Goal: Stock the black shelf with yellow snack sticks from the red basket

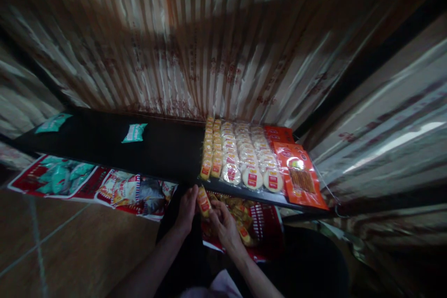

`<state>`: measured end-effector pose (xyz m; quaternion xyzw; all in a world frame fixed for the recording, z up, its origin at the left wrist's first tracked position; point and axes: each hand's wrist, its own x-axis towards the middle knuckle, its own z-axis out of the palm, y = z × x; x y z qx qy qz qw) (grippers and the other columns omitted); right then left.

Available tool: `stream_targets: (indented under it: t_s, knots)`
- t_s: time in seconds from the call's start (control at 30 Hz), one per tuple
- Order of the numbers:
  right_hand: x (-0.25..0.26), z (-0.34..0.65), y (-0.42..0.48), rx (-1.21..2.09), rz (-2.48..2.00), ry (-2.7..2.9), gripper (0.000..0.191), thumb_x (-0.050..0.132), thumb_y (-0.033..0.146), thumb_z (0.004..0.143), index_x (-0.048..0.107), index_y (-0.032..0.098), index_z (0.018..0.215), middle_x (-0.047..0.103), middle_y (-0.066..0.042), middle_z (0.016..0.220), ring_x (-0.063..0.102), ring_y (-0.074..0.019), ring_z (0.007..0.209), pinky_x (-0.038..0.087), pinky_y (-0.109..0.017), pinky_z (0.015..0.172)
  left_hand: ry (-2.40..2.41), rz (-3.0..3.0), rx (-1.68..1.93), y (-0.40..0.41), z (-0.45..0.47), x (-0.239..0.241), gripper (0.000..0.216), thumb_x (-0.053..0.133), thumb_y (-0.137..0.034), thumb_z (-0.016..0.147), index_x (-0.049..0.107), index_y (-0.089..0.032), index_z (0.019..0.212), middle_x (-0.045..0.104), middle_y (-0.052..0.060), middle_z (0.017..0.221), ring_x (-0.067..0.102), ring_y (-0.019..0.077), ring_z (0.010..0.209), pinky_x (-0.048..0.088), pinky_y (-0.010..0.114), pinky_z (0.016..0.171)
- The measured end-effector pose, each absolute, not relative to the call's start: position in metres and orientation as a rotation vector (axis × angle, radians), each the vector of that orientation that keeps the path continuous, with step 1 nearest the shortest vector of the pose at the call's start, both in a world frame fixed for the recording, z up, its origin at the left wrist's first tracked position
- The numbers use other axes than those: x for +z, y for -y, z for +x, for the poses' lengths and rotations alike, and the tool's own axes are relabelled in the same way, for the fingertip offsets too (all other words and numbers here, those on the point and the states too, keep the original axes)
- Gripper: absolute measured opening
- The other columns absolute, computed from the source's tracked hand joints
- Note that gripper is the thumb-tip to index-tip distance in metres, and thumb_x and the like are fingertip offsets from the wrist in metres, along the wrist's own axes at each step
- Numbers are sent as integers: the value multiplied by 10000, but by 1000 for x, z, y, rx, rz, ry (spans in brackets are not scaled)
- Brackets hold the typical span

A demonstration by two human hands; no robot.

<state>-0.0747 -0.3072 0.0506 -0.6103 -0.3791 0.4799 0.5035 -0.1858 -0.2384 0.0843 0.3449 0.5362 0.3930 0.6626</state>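
Observation:
In front of the shelf edge, a small oblong yellow snack packet [203,201] with a red label is held between both hands. My left hand [187,208] closes on its upper left end. My right hand [223,223] pinches its lower right side with thumb and fingers. Just beyond stand two rows of matching yellow packets [211,149] on the black shelf [164,153]. Beneath my hands, a red-edged box [268,228] contains many loose packets of the same yellow colour.
Rows of round white packaged snacks [252,178] and orange bags [300,174] fill the shelf's right side. Two teal packets [134,133] lie farther left. Below are boxes with teal packets [66,177] and other bags [122,188]. A striped plastic-wrapped stack [195,46] rises behind.

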Motion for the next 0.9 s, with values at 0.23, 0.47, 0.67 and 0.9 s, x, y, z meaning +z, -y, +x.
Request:
stream_targets:
  t_s: [0.23, 0.47, 0.67, 0.9]
  knots:
    - [62, -83, 284, 1031, -1502, 968, 346, 553, 527, 769, 583, 189, 836, 680, -51, 779, 625, -188, 691, 488, -289, 645, -1272, 922, 962, 230, -192, 84, 528, 520, -670, 688, 597, -164, 818, 572, -1, 666, 505, 129, 583, 364, 226, 485]
    - [69, -97, 264, 790, -1655, 1076, 251, 527, 439, 788, 552, 189, 782, 614, -20, 705, 560, -149, 604, 444, -258, 588, -1342, 1003, 1038, 218, -199, 82, 463, 493, -560, 759, 596, -170, 986, 654, 73, 953, 598, 187, 829, 451, 261, 672]
    - [67, -106, 238, 691, -1702, 1144, 202, 508, 394, 772, 518, 195, 740, 549, 1, 665, 505, -130, 582, 407, -245, 564, -1462, 1202, 967, 194, -205, 71, 381, 498, -444, 780, 583, -169, 1028, 663, 96, 1034, 601, 230, 1004, 454, 324, 852]
    - [53, -119, 210, 568, -1648, 1275, 206, 439, 365, 817, 489, 203, 699, 540, -15, 658, 503, -144, 615, 417, -264, 605, -1633, 1367, 953, 172, -212, 58, 378, 491, -356, 780, 606, -135, 1064, 668, 121, 1021, 597, 254, 1012, 452, 344, 862]
